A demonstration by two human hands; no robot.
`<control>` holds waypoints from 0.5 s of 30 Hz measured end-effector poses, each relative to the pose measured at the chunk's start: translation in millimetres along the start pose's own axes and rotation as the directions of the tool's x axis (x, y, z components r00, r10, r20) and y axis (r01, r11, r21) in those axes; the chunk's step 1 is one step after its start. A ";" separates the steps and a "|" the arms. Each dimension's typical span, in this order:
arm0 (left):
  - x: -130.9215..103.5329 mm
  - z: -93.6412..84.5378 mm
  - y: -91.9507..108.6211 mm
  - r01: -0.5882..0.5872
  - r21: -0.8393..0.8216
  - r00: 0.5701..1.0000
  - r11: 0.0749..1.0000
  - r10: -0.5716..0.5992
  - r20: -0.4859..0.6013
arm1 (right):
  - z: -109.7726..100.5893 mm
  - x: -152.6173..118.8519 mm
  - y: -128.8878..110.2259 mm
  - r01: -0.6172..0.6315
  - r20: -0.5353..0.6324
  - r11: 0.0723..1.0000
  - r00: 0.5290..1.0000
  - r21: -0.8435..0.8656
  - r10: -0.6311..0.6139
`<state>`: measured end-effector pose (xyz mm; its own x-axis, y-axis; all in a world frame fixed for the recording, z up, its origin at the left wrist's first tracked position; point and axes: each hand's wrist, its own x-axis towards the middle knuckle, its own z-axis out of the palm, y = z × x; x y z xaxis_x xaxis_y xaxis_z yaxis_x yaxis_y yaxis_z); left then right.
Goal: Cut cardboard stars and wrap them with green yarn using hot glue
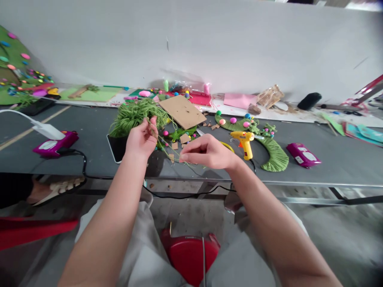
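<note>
Pinches a thin, fuzzy green yarn strand [166, 148] slantwise above the grey table [335, 131], with thumb and fingers of left hand [142, 138] and closed fingertips of right hand [206, 152]. Has one shaggy yarn heap [133, 113] beyond; rightward, one yellow plastic glue gun [244, 143] and one tightly wound crescent [274, 156].

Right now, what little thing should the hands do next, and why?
I'd maybe have the right hand gently draw the green strand a bit farther from the left hand. The strand runs between both hands' pinched fingers, close to the loose yarn bundle, where it could tangle.
</note>
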<state>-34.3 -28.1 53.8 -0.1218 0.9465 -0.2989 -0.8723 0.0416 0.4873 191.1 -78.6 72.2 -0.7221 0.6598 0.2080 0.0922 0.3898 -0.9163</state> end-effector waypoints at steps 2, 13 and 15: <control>2.0 -1.9 3.2 -0.016 0.009 1.000 1.000 0.016 0.006 | -8.5 -7.9 -10.0 -0.091 0.215 0.994 0.974 0.053 0.077; 9.9 -6.3 -7.4 -0.158 0.177 0.985 0.971 0.143 0.092 | -6.7 -1.3 18.1 -0.174 -0.159 0.939 0.961 0.295 0.228; 5.2 -2.9 -19.6 -0.162 0.182 0.977 0.970 0.131 0.171 | 2.5 12.2 31.1 -0.208 -0.389 0.919 0.858 0.334 0.336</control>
<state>-19.2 -24.8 40.3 -0.1521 0.9844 -0.0882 -0.7402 -0.0544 0.6702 183.5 -60.1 45.4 -0.3215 0.9469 0.0043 0.0065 0.0068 -1.0000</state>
